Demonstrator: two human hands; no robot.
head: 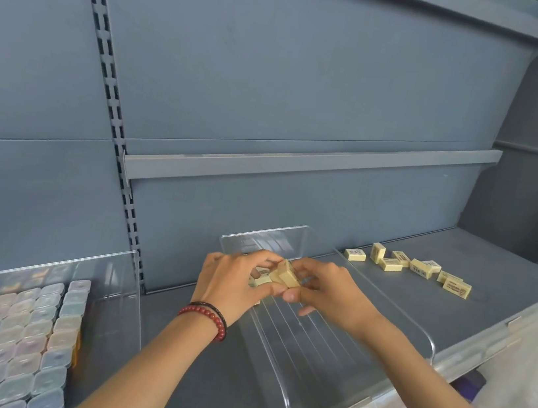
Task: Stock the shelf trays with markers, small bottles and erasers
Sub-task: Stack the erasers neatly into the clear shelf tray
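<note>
The grip of the left hand (228, 288) and the right hand (331, 292) is clamped from both sides on a cluster of erasers (287, 274) at the far end of the clear tray (318, 356). The operator should square the cluster before seating it against the far wall, so that none tips. The loose erasers (417, 268) lie on the shelf (468, 322), far right.
</note>
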